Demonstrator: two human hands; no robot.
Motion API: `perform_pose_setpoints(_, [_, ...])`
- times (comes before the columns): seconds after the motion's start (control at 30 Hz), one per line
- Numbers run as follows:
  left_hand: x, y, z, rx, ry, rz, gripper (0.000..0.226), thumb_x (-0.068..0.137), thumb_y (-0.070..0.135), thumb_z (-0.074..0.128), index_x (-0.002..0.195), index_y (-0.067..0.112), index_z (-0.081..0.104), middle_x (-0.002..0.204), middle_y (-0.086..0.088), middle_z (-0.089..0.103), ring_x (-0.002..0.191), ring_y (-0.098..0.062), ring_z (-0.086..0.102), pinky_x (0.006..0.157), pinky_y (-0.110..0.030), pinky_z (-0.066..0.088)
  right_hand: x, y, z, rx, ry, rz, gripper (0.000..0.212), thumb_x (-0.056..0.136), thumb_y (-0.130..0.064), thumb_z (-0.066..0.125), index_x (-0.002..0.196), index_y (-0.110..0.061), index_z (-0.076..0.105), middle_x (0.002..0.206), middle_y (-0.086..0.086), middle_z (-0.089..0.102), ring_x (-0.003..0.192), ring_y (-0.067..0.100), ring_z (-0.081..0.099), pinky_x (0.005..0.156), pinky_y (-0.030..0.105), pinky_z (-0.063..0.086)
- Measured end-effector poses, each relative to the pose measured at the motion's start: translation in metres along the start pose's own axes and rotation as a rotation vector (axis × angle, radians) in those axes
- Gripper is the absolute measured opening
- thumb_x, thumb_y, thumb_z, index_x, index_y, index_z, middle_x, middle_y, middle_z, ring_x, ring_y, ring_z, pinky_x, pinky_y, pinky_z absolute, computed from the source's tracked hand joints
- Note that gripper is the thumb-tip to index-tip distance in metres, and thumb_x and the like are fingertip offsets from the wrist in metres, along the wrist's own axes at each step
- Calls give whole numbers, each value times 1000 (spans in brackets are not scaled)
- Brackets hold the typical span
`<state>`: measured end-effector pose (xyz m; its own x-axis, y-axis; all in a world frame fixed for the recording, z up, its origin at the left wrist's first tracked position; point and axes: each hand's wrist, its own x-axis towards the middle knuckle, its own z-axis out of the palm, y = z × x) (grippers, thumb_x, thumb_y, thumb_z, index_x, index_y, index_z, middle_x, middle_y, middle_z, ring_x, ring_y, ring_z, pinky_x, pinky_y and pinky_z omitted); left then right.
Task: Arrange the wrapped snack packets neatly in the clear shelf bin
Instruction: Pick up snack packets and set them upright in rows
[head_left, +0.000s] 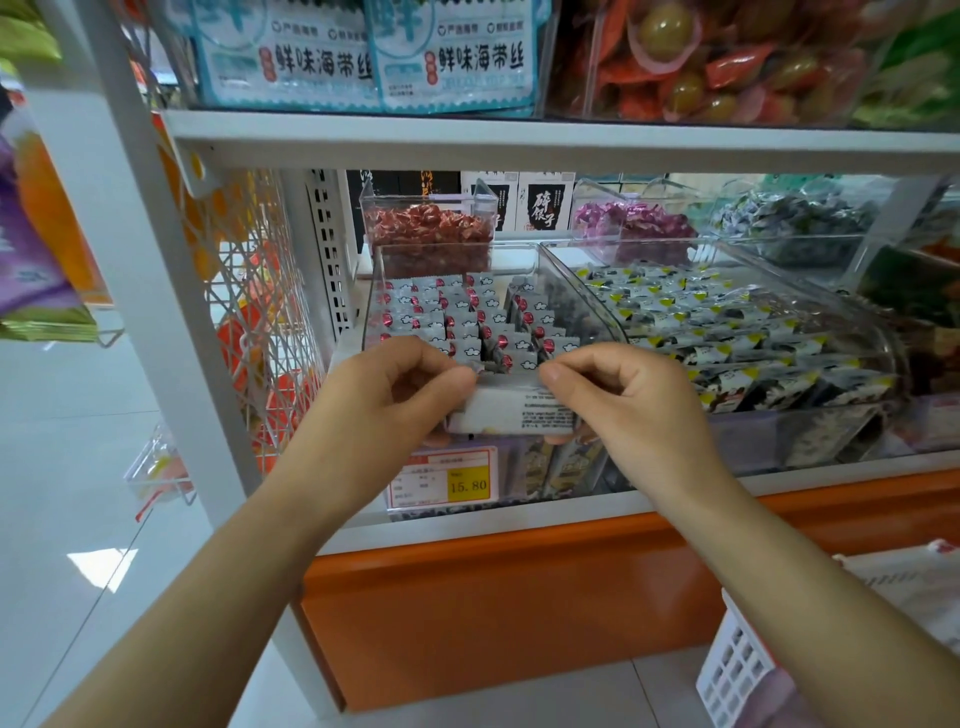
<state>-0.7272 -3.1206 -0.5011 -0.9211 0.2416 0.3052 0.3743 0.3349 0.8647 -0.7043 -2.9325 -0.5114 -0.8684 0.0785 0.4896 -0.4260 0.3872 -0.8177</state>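
Shelf unit (519, 140): white metal, several tiers. Work is at the front of the middle tier.

Clear bin (372, 306): open top, set on that tier. A neighbouring bin (878, 332) stands just beside it on the R and holds yellow-marked packets; not part of this step.

Packet rows (457, 317): white wrappers w/ red dots, standing on edge, faces to the front, in columns running front to back. L columns look even. The R column leans and looks looser.

Packet (511, 415): one white packet, printed side toward the camera, held at the bin's front lip, just in front of the nearest row. Long axis runs L–R, parallel to the rows.

Left hand (395, 395), right hand (623, 400): fingers curled, each pinching one end of the packet btw thumb and forefinger.

Key relation: the bin lies straight ahead of both hands, and neither hand is nearer. The packet's axis already matches the rows, so the next move probably needs no turn, only a tip upright and a short push fwd into the front gap. Risk: nudging the front row over.
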Motion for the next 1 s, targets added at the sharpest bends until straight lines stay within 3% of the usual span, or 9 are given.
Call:
perform_pose_setpoints(0.13, [1,-2,-1,33,-42,-7,21,75,33,69,94,32,61,92,6,69,80,-5,66,70,-21,57,5,2,-6,182,-100,179,17,87,-13,61,72,-13,69,68,0,72,64,16,71,54,34,59])
perform_pose_setpoints(0.37, [1,-3,0,15,-82,1,19,82,23,65,94,37,59,97,6,67,87,-8,66,72,-18,55,16,9,-21,322,-292,289,17,76,-18,63,62,-15,74,71,2,73,66,16,71,47,28,57])
perform_pose_setpoints(0.5, [1,-2,1,8,-77,8,20,83,21,64,93,38,59,94,8,67,85,-4,65,64,-8,49,19,14,-23,377,-327,322,12,68,-20,65,62,-13,74,71,5,73,65,21,71,48,30,57])
perform_pose_setpoints(0.63, [1,-3,2,15,-76,2,21,84,19,63,96,36,59,95,7,67,82,2,65,62,-6,48,19,16,-23,385,-335,317,12,68,-20,66,65,-10,73,71,7,73,63,22,71,47,28,56])
perform_pose_setpoints(0.77, [0,-9,6,40,-17,-19,21,87,22,61,105,30,61,93,8,69,80,0,67,68,-12,53,18,21,-18,404,-269,285,16,69,-22,65,72,-9,74,75,9,74,69,21,72,50,25,57])
perform_pose_setpoints(0.87, [0,-10,11,6,90,-50,22,89,20,58,111,20,64,87,10,70,75,0,68,64,-14,54,15,20,-15,474,-304,217,27,68,-28,70,92,-17,73,93,6,74,87,21,71,69,25,58])
perform_pose_setpoints(0.93, [0,-9,14,-49,134,-61,23,90,17,58,111,14,65,84,10,69,71,0,68,59,-9,51,14,19,-14,396,-318,144,42,65,-28,74,106,-27,67,102,0,73,95,18,69,79,25,56])
perform_pose_setpoints(1.0, [0,-5,14,-18,161,-29,29,90,20,57,118,13,62,86,14,67,71,2,67,58,-8,50,14,18,-11,300,-248,79,44,66,-27,72,109,-30,63,101,-6,73,89,16,71,75,22,56])
